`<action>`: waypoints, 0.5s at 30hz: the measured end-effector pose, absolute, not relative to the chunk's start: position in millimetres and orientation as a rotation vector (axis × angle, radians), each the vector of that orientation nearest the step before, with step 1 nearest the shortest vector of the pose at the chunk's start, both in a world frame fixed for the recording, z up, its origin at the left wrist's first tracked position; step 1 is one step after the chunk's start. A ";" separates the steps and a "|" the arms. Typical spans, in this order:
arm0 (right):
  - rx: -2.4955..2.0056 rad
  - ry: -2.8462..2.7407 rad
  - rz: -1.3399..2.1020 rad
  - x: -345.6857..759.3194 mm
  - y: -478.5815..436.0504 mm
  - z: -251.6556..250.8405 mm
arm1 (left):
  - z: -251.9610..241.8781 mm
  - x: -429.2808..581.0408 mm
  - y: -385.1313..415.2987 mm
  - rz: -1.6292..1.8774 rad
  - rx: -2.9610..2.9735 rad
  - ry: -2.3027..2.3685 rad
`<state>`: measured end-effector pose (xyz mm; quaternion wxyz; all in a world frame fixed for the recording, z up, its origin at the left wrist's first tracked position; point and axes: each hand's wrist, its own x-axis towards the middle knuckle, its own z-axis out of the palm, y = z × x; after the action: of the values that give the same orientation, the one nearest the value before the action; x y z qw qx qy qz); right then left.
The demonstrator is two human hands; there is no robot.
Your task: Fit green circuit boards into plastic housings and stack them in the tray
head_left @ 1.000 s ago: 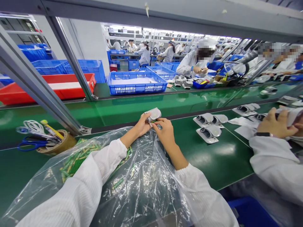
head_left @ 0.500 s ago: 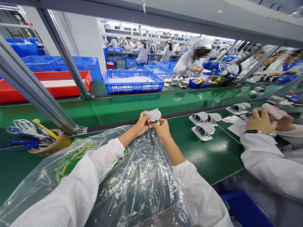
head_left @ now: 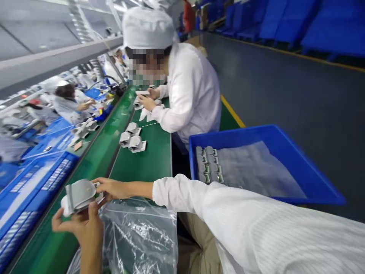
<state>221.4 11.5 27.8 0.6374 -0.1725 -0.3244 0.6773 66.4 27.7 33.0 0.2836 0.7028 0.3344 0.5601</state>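
A light grey plastic housing with a curved cover is held up over the green bench, at the lower left of the head view. My left hand grips it from below, thumb on the near side and fingers partly hidden beneath. At its far right edge, my right hand has its fingers closed on the housing, next to a small green part. Under my hands lies a clear plastic bag. Farther along the bench, several similar housings sit in a small group.
To my right stands a blue bin with rows of grey housings and a translucent sheet inside. A co-worker in white handles a pale piece beside the bench. Blue crates line the left beyond the green belt.
My view has swung to the right, bringing the blue bin into sight. Both hands still hold the housing, now seen larger and lower left.
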 end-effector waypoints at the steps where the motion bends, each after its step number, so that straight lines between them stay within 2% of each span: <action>1: -0.466 -0.704 1.491 227.0 7.1 26.5 | 28.5 70.7 24.3 1.475 1.915 0.878; 4: -0.616 -0.539 1.274 253.8 -21.2 18.0 | 9.8 78.0 18.5 1.285 1.972 0.859; 7: -0.605 -0.484 1.077 316.3 -86.8 -7.7 | -7.0 79.4 24.2 1.114 2.003 0.835; 11: -0.932 -0.341 0.821 438.7 -232.6 -87.2 | -20.4 78.2 30.9 1.077 1.961 0.876; 15: -1.572 0.090 0.645 522.4 -379.2 -182.1 | -22.7 78.4 23.1 0.984 1.961 0.932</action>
<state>522.4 -379.2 -182.1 0.6593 -0.6947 0.0396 0.2850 78.4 23.1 -22.7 0.3699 0.7643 0.3632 0.3836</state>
